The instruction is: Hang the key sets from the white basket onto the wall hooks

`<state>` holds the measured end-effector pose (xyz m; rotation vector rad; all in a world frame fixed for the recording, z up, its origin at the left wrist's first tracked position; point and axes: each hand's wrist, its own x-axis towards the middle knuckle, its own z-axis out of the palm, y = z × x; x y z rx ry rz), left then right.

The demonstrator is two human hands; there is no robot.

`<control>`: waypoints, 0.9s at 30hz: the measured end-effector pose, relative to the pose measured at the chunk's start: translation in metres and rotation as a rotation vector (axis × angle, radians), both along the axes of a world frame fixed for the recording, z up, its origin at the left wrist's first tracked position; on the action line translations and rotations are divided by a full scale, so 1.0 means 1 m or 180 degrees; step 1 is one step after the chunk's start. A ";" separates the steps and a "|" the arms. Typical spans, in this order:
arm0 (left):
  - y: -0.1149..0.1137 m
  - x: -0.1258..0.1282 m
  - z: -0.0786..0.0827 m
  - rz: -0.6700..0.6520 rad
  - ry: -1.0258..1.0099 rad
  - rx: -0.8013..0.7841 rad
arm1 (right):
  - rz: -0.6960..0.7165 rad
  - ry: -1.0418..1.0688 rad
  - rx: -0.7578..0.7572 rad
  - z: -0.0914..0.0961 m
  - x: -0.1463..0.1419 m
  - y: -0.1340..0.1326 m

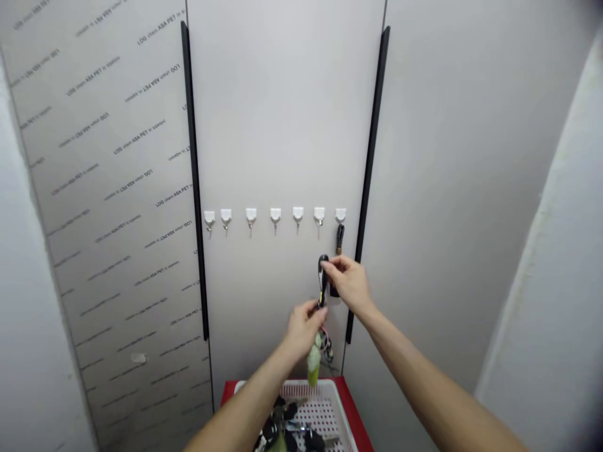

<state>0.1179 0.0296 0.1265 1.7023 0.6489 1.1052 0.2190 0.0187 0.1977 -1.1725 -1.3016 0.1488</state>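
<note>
My right hand (349,281) pinches the top loop of a black strap (323,276) just below the row of white wall hooks (276,216). My left hand (304,328) grips the same keychain lower down, where a pale green charm (313,365) and pink cords dangle. The strap's loop is below the second hook from the right (319,215) and does not touch it. Another dark keychain (339,240) hangs from the rightmost hook (340,215), partly hidden behind my right hand.
A white perforated basket (325,402) holding several dark keychains sits on a red surface (353,408) below my arms. Two black vertical handles (193,188) (372,176) flank the grey panel. The left panel carries printed protective film.
</note>
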 end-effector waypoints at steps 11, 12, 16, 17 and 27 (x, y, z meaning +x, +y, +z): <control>0.053 0.035 0.066 0.0493 -0.0010 0.0092 | -0.1052 -0.0526 0.0549 0.068 0.007 0.046; 0.056 0.036 0.066 0.0556 0.0043 0.0130 | -0.1126 -0.0550 0.0536 0.068 0.007 0.048; 0.060 0.039 0.062 0.0644 0.0334 0.0334 | -0.1312 -0.0735 0.0354 0.066 0.010 0.053; 0.061 0.039 0.061 0.0616 0.0454 0.0358 | -0.1302 -0.0829 0.0231 0.064 0.011 0.054; 0.058 0.022 0.041 0.0871 0.0700 0.0292 | -0.1046 -0.0796 0.0156 0.034 0.020 0.052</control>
